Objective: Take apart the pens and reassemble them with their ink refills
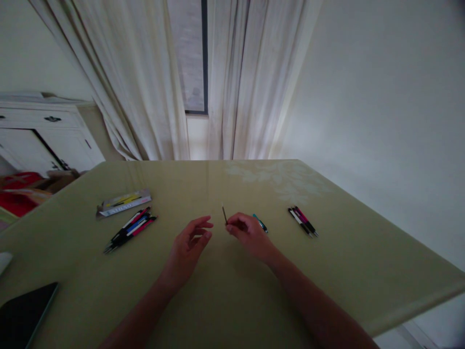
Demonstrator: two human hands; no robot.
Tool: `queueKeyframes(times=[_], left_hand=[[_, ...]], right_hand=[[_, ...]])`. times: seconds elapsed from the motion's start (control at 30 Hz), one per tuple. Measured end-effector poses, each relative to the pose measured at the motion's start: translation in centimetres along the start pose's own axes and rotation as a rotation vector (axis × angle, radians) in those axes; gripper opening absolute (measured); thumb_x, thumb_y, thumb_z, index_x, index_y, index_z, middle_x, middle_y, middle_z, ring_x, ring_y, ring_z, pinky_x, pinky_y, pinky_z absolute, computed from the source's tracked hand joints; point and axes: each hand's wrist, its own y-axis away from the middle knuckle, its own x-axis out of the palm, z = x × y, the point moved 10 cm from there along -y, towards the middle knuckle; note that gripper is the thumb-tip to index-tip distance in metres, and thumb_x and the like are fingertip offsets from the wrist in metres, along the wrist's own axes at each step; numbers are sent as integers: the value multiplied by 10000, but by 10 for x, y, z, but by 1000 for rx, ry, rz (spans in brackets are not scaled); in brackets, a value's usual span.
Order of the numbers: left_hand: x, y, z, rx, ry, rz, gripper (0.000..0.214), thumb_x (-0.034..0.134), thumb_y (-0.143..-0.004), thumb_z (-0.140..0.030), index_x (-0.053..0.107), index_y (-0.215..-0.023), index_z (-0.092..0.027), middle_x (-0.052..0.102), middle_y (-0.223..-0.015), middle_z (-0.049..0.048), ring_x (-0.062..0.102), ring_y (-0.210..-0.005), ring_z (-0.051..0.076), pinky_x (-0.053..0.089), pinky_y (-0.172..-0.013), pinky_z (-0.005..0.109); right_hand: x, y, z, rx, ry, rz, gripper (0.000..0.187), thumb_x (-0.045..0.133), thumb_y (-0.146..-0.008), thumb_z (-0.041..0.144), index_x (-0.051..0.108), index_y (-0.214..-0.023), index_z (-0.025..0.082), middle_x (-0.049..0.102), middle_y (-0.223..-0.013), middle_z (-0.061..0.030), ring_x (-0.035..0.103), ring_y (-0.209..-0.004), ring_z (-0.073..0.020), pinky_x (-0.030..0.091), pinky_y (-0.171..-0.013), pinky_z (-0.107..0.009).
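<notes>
My right hand [249, 233] pinches a pen refill [224, 214], a thin dark stick with a pale upper end, held nearly upright above the table. My left hand [191, 245] is to its left, fingers apart and slightly curled, with nothing in it. Partly hidden behind my right hand lies a teal pen part [260, 222] with a dark end. Further right, two pens [303, 221], one white and black, one magenta and black, rest side by side. A bunch of several pens [131, 229] in black, blue, white and pink lies left of my left hand.
An open pen box [125, 202] with yellow print sits behind the bunch on the pale green table [232, 300]. A dark flat device [27, 315] occupies the near left corner, beside a white object [4, 261]. Curtains and a wall border the far and right sides.
</notes>
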Motion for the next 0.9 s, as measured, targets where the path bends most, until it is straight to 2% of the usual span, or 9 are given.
queueKeyframes(times=[0.1, 0.2, 0.3, 0.43, 0.53, 0.63, 0.8, 0.9], left_hand=[[6, 2, 3, 31, -157, 53, 309, 596, -982, -418, 696, -1218, -245, 730, -1172, 108, 709, -995, 235, 602, -855, 396], [19, 8, 2, 130, -381, 155, 294, 557, -1003, -362, 710, -1230, -254, 728, -1199, 104, 691, -1073, 257, 558, -970, 467], [40, 18, 1, 244, -574, 294, 379, 549, -1005, -289, 647, -1370, -265, 692, -1343, 101, 623, -1237, 281, 470, -1093, 525], [59, 29, -1, 366, -689, 413, 449, 508, -1020, -226, 583, -1454, -310, 630, -1463, 82, 587, -1303, 278, 459, -1099, 498], [63, 30, -4, 397, -708, 425, 360, 502, -1033, -226, 673, -1338, -314, 702, -1348, 68, 641, -1200, 275, 482, -1046, 480], [65, 28, -4, 381, -696, 437, 259, 521, -1029, -232, 743, -1157, -269, 747, -1175, 66, 667, -1061, 270, 503, -973, 462], [68, 22, -6, 359, -725, 396, 302, 504, -1020, -228, 709, -1234, -284, 704, -978, 49, 641, -911, 240, 521, -864, 396], [68, 22, -9, 354, -725, 370, 265, 507, -1009, -234, 729, -1151, -260, 684, -953, 51, 630, -897, 234, 516, -870, 390]], right_hand=[[-34, -6, -20, 79, 57, -156, 164, 674, -872, 347, 680, -889, 184, 676, -794, -23, 618, -750, -164, 479, -712, -289], [-46, -8, -33, 134, 106, -180, 155, 665, -857, 325, 682, -876, 173, 669, -782, -26, 609, -746, -163, 479, -718, -295], [-36, -5, -38, 163, 83, -158, 160, 668, -852, 332, 682, -877, 174, 667, -780, -22, 610, -739, -158, 489, -721, -296], [-6, 0, -39, 218, -118, -98, 174, 703, -828, 361, 678, -869, 193, 667, -797, -12, 625, -742, -163, 536, -738, -315], [11, 5, -40, 291, -303, -64, 160, 748, -785, 337, 671, -840, 208, 640, -785, 7, 624, -733, -160, 578, -762, -338], [17, 8, -42, 353, -439, -56, 175, 780, -760, 327, 661, -814, 211, 601, -769, 16, 605, -729, -156, 609, -762, -349], [20, 9, -43, 379, -484, -55, 199, 806, -754, 342, 666, -799, 208, 603, -752, 5, 590, -736, -156, 593, -701, -294], [24, 9, -43, 390, -515, -48, 234, 838, -724, 357, 674, -792, 205, 619, -760, 3, 603, -749, -164, 598, -731, -318]])
